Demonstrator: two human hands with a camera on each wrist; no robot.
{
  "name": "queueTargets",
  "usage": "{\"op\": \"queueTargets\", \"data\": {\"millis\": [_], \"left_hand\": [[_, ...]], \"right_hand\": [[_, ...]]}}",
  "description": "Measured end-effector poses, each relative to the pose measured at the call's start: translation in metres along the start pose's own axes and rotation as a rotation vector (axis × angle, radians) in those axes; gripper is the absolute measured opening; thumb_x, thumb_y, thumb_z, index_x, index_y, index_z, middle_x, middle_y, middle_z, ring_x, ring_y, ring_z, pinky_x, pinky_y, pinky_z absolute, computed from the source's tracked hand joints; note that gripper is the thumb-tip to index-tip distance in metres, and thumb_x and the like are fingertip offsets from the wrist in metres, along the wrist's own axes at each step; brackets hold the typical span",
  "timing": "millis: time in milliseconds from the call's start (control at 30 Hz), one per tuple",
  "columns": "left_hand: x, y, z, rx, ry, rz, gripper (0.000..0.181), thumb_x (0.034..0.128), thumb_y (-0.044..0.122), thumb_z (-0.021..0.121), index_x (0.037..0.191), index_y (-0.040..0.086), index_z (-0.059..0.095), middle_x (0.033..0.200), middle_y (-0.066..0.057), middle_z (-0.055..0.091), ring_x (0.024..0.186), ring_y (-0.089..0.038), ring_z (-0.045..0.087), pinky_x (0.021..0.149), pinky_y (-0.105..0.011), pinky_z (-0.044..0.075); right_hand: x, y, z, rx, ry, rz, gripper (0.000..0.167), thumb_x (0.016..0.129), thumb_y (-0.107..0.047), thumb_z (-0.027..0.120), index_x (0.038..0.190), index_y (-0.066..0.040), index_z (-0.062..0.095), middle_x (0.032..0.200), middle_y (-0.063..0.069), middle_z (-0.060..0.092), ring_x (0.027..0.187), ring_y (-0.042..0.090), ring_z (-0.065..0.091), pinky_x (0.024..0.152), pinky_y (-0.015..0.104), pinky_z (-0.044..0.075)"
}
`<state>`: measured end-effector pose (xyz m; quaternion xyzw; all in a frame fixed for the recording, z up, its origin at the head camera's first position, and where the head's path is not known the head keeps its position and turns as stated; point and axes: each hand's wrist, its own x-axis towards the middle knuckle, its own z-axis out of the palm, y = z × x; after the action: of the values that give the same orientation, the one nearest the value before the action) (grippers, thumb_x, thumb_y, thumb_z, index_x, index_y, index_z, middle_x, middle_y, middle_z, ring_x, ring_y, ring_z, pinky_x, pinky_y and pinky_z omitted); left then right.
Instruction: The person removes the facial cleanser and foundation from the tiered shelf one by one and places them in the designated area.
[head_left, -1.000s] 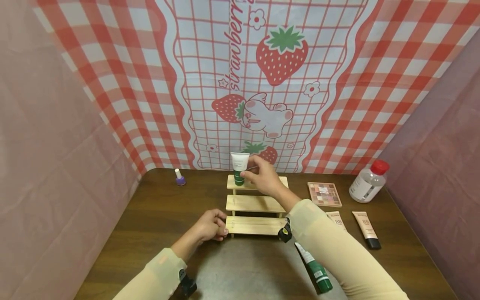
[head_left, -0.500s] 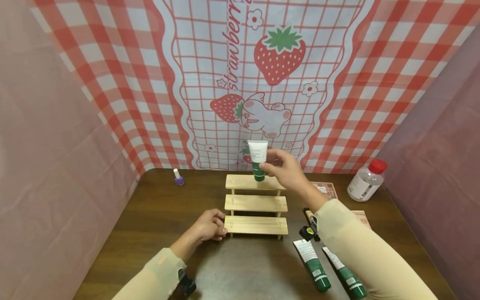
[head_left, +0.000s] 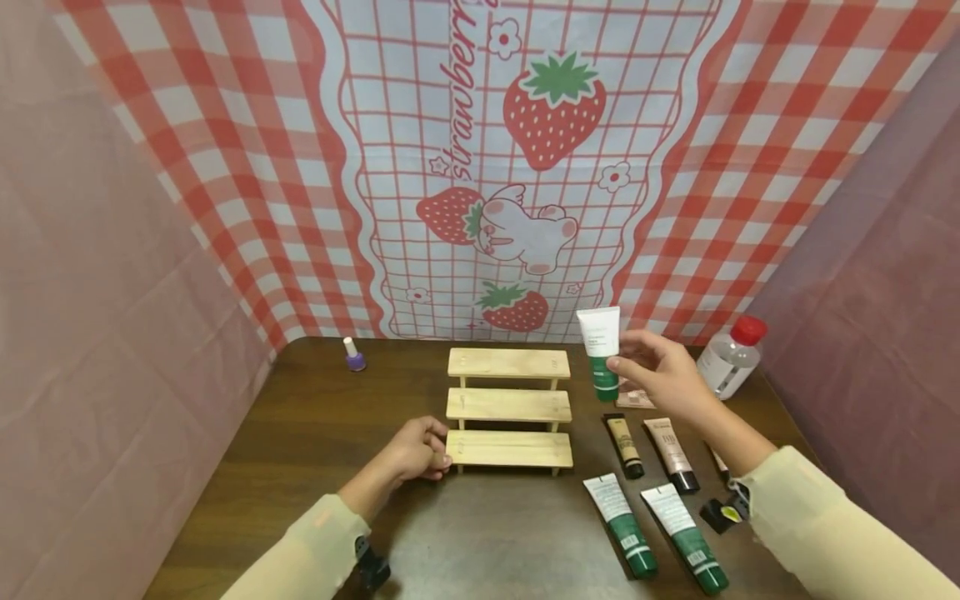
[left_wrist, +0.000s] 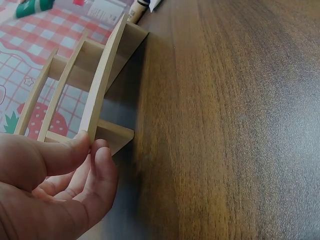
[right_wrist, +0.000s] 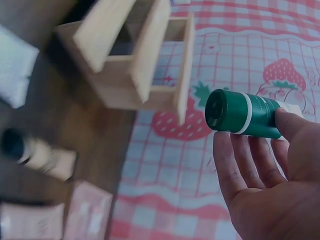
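My right hand (head_left: 667,382) holds a small white and green squeeze tube (head_left: 602,354) between thumb and fingers, its green cap pointing down. The tube is off the table, to the right of a three-tier wooden display stand (head_left: 510,450). In the right wrist view, the thumb and fingers lie on opposite sides of the tube (right_wrist: 260,114). My left hand (head_left: 415,450) is at the left end of the stand's lowest step. The left wrist view shows thumb and fingers pinching that step's end (left_wrist: 97,102). All three steps are bare.
Two larger green and white tubes (head_left: 621,527) lie at the front right. Behind them are a black-capped gold tube (head_left: 624,446), a beige tube (head_left: 670,452) and a partly hidden palette (head_left: 636,399). A red-capped bottle (head_left: 727,362) stands back right; purple nail polish (head_left: 354,356) stands back left.
My right hand has lifted the small tube off the stand's top step and carried it right, past the stand's end. The left hand has stayed on the stand.
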<state>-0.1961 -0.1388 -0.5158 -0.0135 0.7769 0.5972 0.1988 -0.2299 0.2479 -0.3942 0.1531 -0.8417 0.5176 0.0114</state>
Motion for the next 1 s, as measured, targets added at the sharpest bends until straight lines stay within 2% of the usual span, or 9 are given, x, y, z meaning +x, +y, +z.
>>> {"op": "queueTargets", "data": {"millis": [133,267,467,567,733,933,1000], "left_hand": [[0.000,-0.001,-0.002,0.004,0.003,-0.005,0.042,0.0829,-0.019,0.071,0.119,-0.009,0.052,0.087,-0.016,0.062,0.067,-0.022,0.065,0.058,-0.034,0.061],[-0.001,-0.002,-0.003,0.002,0.005,-0.008,0.042,0.0830,-0.019,0.071,0.119,-0.010,0.052,0.087,-0.016,0.062,0.067,-0.022,0.065,0.058,-0.034,0.062],[-0.001,-0.003,-0.004,-0.013,-0.003,-0.008,0.042,0.0828,-0.019,0.071,0.120,-0.010,0.052,0.086,-0.015,0.062,0.066,-0.021,0.065,0.057,-0.033,0.061],[0.000,-0.005,-0.003,-0.011,-0.006,-0.009,0.043,0.0828,-0.019,0.071,0.120,-0.010,0.052,0.086,-0.015,0.062,0.066,-0.021,0.065,0.056,-0.032,0.061],[0.001,-0.005,-0.002,-0.007,-0.002,-0.007,0.043,0.0829,-0.018,0.071,0.120,-0.010,0.052,0.086,-0.015,0.062,0.065,-0.021,0.064,0.056,-0.031,0.060],[0.002,-0.002,0.001,-0.012,0.006,-0.007,0.041,0.0837,-0.019,0.071,0.119,-0.010,0.052,0.086,-0.016,0.062,0.065,-0.020,0.064,0.055,-0.031,0.060],[0.002,-0.001,0.000,-0.015,-0.001,-0.004,0.041,0.0840,-0.019,0.070,0.119,-0.010,0.052,0.085,-0.015,0.062,0.064,-0.020,0.064,0.056,-0.030,0.060]], "right_hand": [[-0.030,0.017,-0.014,-0.011,-0.010,0.018,0.036,0.100,-0.017,0.069,0.128,0.003,0.057,0.111,0.020,0.066,0.089,0.008,0.071,0.072,0.040,0.065],[-0.056,0.032,-0.025,-0.048,0.001,0.023,0.035,0.099,-0.014,0.069,0.127,0.004,0.057,0.107,0.015,0.068,0.086,0.008,0.071,0.068,0.036,0.065],[-0.090,0.053,-0.040,-0.064,0.027,0.097,0.036,0.099,-0.011,0.069,0.130,0.005,0.058,0.101,-0.008,0.069,0.079,0.010,0.071,0.060,0.034,0.063],[-0.106,0.064,-0.048,-0.066,0.033,0.145,0.036,0.099,-0.012,0.069,0.130,0.003,0.058,0.100,-0.012,0.070,0.078,0.010,0.071,0.060,0.035,0.062],[-0.135,0.086,-0.062,-0.099,0.037,0.226,0.037,0.100,-0.017,0.069,0.128,0.004,0.059,0.099,-0.012,0.072,0.082,0.008,0.070,0.062,0.037,0.063],[-0.169,0.115,-0.072,-0.128,0.025,0.304,0.037,0.099,-0.016,0.069,0.127,0.006,0.060,0.096,-0.012,0.073,0.074,0.010,0.068,0.059,0.036,0.062],[-0.178,0.123,-0.076,-0.124,0.000,0.371,0.042,0.100,-0.019,0.069,0.130,0.007,0.058,0.096,-0.010,0.073,0.073,0.011,0.067,0.060,0.036,0.061]]}}
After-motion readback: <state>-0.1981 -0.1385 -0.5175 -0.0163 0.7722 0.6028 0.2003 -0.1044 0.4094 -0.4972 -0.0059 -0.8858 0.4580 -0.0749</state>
